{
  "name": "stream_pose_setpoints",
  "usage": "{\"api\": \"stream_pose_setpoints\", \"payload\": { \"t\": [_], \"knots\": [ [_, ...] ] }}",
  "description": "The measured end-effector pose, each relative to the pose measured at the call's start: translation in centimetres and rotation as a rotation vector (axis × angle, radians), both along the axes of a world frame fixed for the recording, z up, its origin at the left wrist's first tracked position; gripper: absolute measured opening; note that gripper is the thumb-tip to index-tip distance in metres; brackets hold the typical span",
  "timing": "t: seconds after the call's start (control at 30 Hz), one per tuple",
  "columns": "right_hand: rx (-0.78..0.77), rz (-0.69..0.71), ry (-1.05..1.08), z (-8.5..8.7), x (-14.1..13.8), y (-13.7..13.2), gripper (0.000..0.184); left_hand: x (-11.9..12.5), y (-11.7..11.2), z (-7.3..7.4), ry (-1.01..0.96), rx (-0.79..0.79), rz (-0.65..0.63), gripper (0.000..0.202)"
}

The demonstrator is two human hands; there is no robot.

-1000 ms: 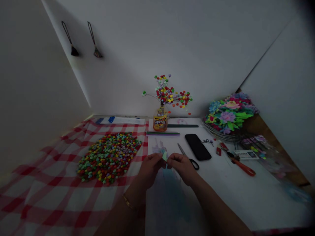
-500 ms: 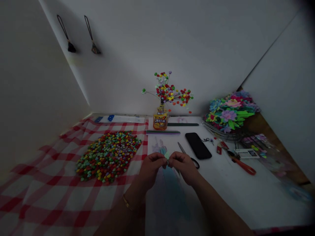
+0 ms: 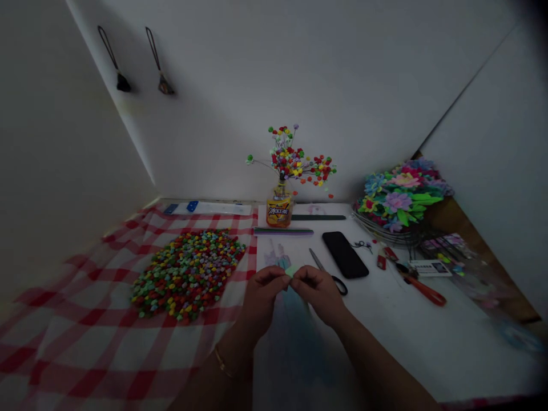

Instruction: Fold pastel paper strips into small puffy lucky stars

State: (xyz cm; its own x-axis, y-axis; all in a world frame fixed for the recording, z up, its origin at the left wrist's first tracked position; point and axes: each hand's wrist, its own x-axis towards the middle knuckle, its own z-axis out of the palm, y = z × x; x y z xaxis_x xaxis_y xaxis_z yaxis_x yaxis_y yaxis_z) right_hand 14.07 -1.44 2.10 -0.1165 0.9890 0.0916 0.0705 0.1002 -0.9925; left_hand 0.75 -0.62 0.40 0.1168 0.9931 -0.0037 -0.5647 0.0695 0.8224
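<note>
My left hand (image 3: pixel 266 290) and my right hand (image 3: pixel 319 290) meet fingertip to fingertip over the white table. Both pinch a small pale green paper strip (image 3: pixel 290 270), whose lower part is hidden by the fingers. Bluish strips or a printed pattern lie on the surface beneath; I cannot tell which. Scissors (image 3: pixel 317 258) with black handles lie just beyond my right hand, partly covered by it. A large heap of small multicoloured folded paper stars (image 3: pixel 188 274) spreads out left of my left hand.
The heap rests on a red-and-white checked cloth (image 3: pixel 98 342). Behind the hands stands a bottle (image 3: pixel 279 211) with star-tipped stems. To the right are a black phone (image 3: pixel 345 254), an orange-handled tool (image 3: pixel 428 291), a small card (image 3: pixel 430 268) and a bunch of fuzzy flowers (image 3: pixel 398 200).
My fingertips have drawn slightly closer together around the pale green strip, and its visible part has shifted a little. Everything else stays in place.
</note>
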Motion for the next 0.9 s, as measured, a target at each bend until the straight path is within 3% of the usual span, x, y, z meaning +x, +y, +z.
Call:
{"api": "stream_pose_setpoints", "payload": {
  "t": [0.33,0.9],
  "knots": [
    [0.111,-0.056,-0.07,0.11,-0.34,-0.63,0.015,-0.03,-0.52,0.58,0.019,0.05,-0.005,0.011],
    [0.252,0.065,-0.134,0.17,0.04,-0.69,0.012,0.18,-0.87,0.81,-0.06,-0.078,-0.034,0.009]
  ]
}}
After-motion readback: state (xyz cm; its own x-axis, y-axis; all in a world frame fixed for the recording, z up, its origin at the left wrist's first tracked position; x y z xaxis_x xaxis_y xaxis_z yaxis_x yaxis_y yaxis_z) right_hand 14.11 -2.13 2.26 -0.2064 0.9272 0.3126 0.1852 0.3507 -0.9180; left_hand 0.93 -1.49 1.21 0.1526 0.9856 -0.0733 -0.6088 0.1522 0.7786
